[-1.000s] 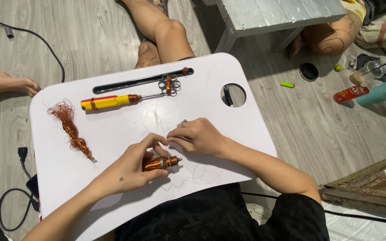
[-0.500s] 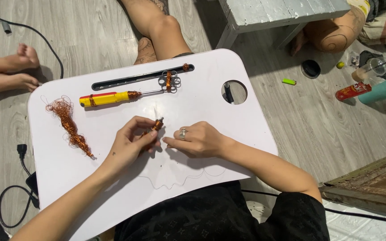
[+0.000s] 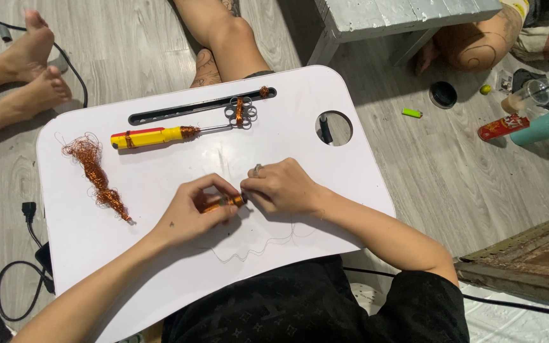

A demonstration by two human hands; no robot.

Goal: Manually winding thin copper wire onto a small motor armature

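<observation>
My left hand (image 3: 192, 214) grips a small copper-wound coil (image 3: 222, 202) over the middle of a white lap tray (image 3: 351, 171). My right hand (image 3: 283, 188), with a ring on one finger, pinches the coil's right end, fingers closed on it. A thin loose wire (image 3: 249, 249) curls on the tray just below both hands. A yellow-handled screwdriver (image 3: 150, 136) lies near the tray's far side, its shaft wrapped in copper wire. A tangle of copper wire (image 3: 93, 174) rests at the left.
A black slot (image 3: 185, 109) and a round hole (image 3: 333, 127) mark the tray's far edge. Another person's bare feet (image 3: 30, 60) rest at the upper left. Black cables (image 3: 14, 279) lie left. A green lighter (image 3: 412, 113), a red can (image 3: 502, 127) and a teal bottle (image 3: 548, 127) sit right.
My hands turned the coil from upright to lying sideways and closed together on it, lower on the tray. The other person's feet moved further into view at the upper left.
</observation>
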